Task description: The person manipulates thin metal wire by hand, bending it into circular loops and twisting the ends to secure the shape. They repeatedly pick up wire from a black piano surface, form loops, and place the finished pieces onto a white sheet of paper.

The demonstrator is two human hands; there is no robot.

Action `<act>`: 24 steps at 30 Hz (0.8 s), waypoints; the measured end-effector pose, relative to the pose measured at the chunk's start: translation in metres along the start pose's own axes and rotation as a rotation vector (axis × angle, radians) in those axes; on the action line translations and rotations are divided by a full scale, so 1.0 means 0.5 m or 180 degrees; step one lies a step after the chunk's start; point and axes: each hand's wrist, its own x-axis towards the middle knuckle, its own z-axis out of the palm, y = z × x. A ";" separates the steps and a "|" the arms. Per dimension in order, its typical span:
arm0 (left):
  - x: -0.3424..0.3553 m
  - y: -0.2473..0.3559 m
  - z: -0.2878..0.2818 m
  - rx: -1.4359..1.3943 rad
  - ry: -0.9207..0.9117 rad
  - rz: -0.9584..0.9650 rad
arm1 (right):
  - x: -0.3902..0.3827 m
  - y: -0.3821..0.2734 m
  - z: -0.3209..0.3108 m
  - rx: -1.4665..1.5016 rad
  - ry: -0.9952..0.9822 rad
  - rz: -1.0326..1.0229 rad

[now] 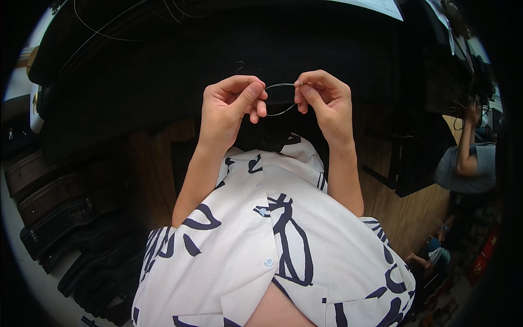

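A thin, silvery metal string [281,84], coiled into a small loop, spans the gap between my two hands above the dark table. My left hand [226,106] pinches the loop's left side between thumb and forefinger, its other fingers curled below. On the right side, my right hand [329,106] grips the string between thumb and fingertips. A tiny brass-coloured end piece [301,84] shows at those right fingertips. The lower curve of the loop hangs between the hands. Parts of the string inside both grips are hidden.
The black tabletop [158,76] stretches beyond my hands, with a small curl of wire [239,66] and longer loose wires [101,34] on it. White paper [376,6] lies at the far right. Dark cases [60,218] line the left floor. Another person [468,163] sits at right.
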 end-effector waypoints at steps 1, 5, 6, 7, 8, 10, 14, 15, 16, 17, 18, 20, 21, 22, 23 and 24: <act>0.001 0.001 -0.002 -0.0092 -0.0069 -0.0131 | 0.000 0.002 -0.001 -0.0016 0.0003 -0.0056; 0.005 0.000 -0.024 -0.0448 -0.0409 -0.0653 | -0.001 0.002 -0.004 0.0108 -0.0131 -0.0291; 0.006 0.002 -0.028 -0.0562 -0.0519 -0.0806 | 0.000 0.002 -0.007 0.0134 -0.0232 -0.0356; 0.008 0.005 -0.032 -0.0675 -0.0630 -0.0959 | 0.002 0.003 -0.010 0.0161 -0.0332 -0.0422; 0.009 0.006 -0.033 -0.0789 -0.0741 -0.1113 | 0.003 0.004 -0.011 0.0187 -0.0431 -0.0488; 0.010 0.003 -0.035 -0.0510 -0.0875 -0.1389 | 0.003 0.003 -0.009 0.0220 -0.0526 -0.0564; 0.011 0.011 -0.028 0.0080 -0.1151 -0.1744 | 0.003 -0.005 -0.002 0.0033 -0.0684 -0.0573; 0.012 0.013 -0.025 0.0229 -0.1209 -0.1793 | 0.002 -0.005 -0.003 -0.0020 -0.0733 -0.0553; 0.014 0.017 -0.020 0.0344 -0.1220 -0.1879 | 0.002 -0.004 -0.003 -0.0073 -0.0783 -0.0532; 0.016 0.019 -0.018 0.0488 -0.1329 -0.1885 | 0.002 -0.004 -0.004 -0.0126 -0.0835 -0.0511; 0.020 0.018 -0.017 0.0632 -0.1442 -0.1892 | 0.001 -0.006 -0.004 -0.0213 -0.0843 -0.0465; 0.022 0.020 -0.012 0.0872 -0.1598 -0.1890 | 0.001 -0.011 -0.005 -0.0386 -0.0864 -0.0373; 0.023 0.023 -0.008 0.0967 -0.1643 -0.1882 | 0.000 -0.009 -0.006 -0.0401 -0.0864 -0.0288; 0.023 0.023 -0.006 0.1064 -0.1688 -0.1872 | 0.000 -0.008 -0.007 -0.0415 -0.0864 -0.0204; 0.023 0.022 -0.007 0.0948 -0.1669 -0.1818 | -0.001 -0.006 -0.008 -0.0429 -0.0864 -0.0120; 0.024 0.021 -0.008 0.0833 -0.1647 -0.1762 | -0.001 -0.007 -0.008 -0.0389 -0.0777 -0.0030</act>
